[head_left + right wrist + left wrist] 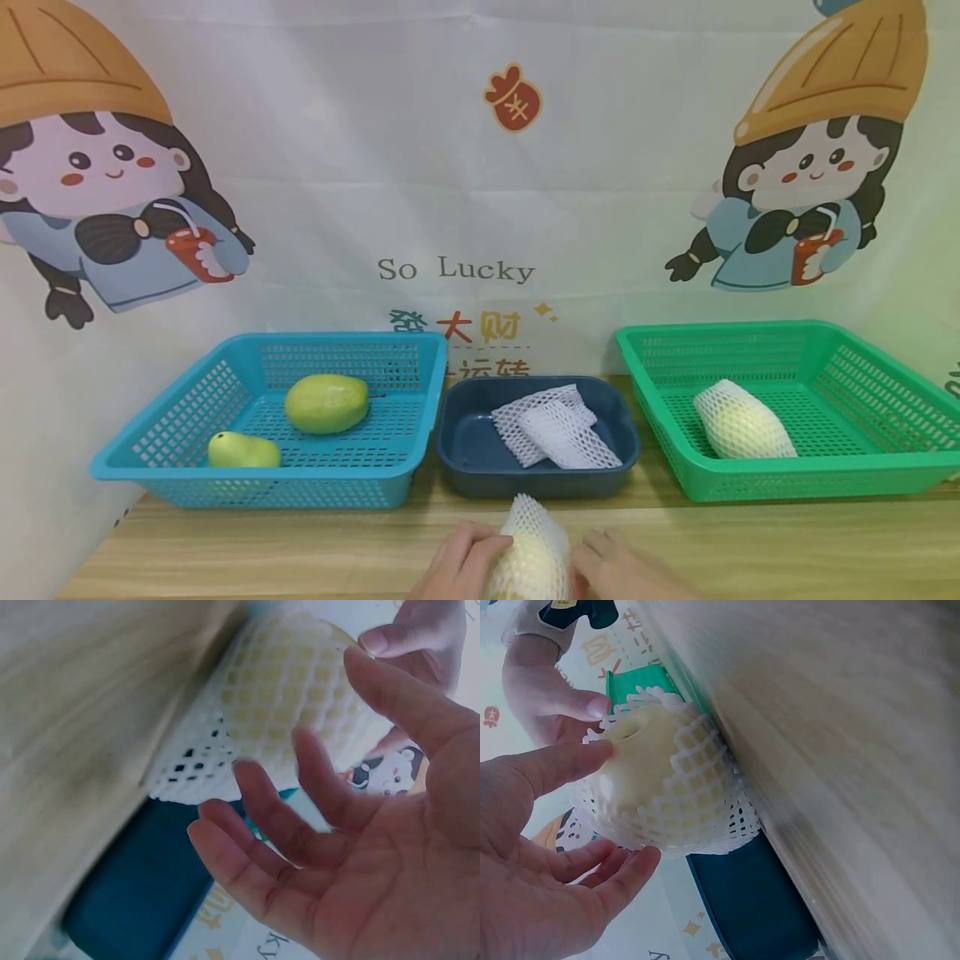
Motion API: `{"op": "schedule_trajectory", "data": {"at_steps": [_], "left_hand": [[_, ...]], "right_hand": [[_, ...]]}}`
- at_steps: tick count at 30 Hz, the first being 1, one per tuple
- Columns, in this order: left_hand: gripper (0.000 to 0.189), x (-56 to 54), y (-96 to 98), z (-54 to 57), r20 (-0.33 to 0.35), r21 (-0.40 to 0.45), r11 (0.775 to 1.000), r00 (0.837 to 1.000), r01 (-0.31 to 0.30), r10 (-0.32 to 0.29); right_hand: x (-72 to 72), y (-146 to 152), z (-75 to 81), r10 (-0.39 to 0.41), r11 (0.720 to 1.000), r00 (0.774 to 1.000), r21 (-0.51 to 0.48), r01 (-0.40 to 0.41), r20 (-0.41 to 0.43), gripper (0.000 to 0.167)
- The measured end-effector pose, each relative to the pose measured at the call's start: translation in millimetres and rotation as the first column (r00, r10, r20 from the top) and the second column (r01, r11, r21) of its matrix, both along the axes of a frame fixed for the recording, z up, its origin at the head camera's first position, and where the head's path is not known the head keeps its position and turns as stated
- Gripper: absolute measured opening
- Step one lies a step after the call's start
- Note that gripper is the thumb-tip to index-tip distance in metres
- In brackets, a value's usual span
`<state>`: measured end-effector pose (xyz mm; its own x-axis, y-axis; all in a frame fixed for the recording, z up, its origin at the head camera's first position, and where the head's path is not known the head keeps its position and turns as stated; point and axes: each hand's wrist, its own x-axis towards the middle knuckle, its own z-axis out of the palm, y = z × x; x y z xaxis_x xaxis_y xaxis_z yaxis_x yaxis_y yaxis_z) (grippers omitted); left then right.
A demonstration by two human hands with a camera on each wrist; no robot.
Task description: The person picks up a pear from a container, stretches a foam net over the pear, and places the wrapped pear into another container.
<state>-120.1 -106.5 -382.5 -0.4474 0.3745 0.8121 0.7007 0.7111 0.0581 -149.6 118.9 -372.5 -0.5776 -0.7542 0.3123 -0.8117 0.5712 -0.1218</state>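
A pale cloth hangs across the back, printed with two cartoon figures in orange hats and the words "So Lucky". In front of it I see a wooden table with a light grain. A blue basket stands on the left, and a green basket on the right. Between them sits a smaller dark blue tray.

At the table's near side are the person's two hands, one on each side of a pale yellow fruit. The left hand holds it, thumb at its upper end and fingers bent against the net below. The right hand is close on the other side, fingers loosely bent and spaced apart; I cannot tell whether they grip anything. The yellow fruit is in front of the tray, with a white foam net around most of it. The net's loose end points toward the tray, while the fruit's other end shows bare, with a small dimple. Whether the fruit touches the tabletop is hard to tell.

Another wrapped fruit lies in the green basket. Two flattened nets overlap in the tray. The blue basket holds a plump green fruit and, nearer its front wall, a smaller pear-shaped fruit.
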Motion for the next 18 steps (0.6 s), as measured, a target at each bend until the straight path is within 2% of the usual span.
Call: {"op": "schedule_trajectory", "data": {"at_steps": [1,4,7,8,10,12,13,14,18], "left_hand": [[0.047,-0.1,-0.5,0.1,-0.002,-0.004,1.000,1.000,0.006,-0.006],[0.044,2.1,-0.6,-0.2,0.055,-0.004,1.000,0.998,0.002,-0.002],[0.046,6.3,1.1,-1.3,0.143,-0.011,0.999,0.989,-0.046,0.047],[0.047,7.7,2.6,-2.0,0.158,-0.011,0.997,0.985,-0.070,0.071],[0.051,9.0,5.2,-3.9,0.153,-0.013,0.995,0.983,-0.102,0.103],[0.055,9.0,7.4,-6.8,0.109,-0.016,0.992,0.986,-0.122,0.123],[0.056,8.7,8.1,-8.2,0.085,-0.021,0.991,0.987,-0.134,0.135],[0.056,8.7,8.5,-8.8,0.089,-0.023,0.991,0.987,-0.134,0.136],[0.058,9.1,8.7,-10.1,0.133,-0.049,0.990,0.982,-0.131,0.136]], "right_hand": [[1.6,-0.2,2.5,-0.039,0.999,0.998,-0.019,0.040,0.053,0.028],[4.8,-4.4,6.7,-0.076,0.994,0.992,-0.075,0.083,0.100,0.051],[6.1,-11.4,5.4,-0.050,0.992,0.998,-0.112,0.054,0.036,0.063],[6.2,-14.0,3.2,-0.033,0.990,0.999,-0.135,0.030,-0.017,0.063],[6.8,-18.6,-1.1,-0.007,0.982,0.995,-0.188,-0.012,-0.099,0.061],[8.2,-22.3,-3.5,0.004,0.971,0.986,-0.235,-0.043,-0.165,0.057],[9.9,-23.9,-3.8,-0.004,0.968,0.985,-0.249,-0.040,-0.172,0.057],[11.1,-25.0,-3.9,-0.011,0.965,0.982,-0.259,-0.039,-0.189,0.057],[16.6,-26.9,-2.1,-0.049,0.970,0.982,-0.243,0.003,-0.181,0.058]]}}
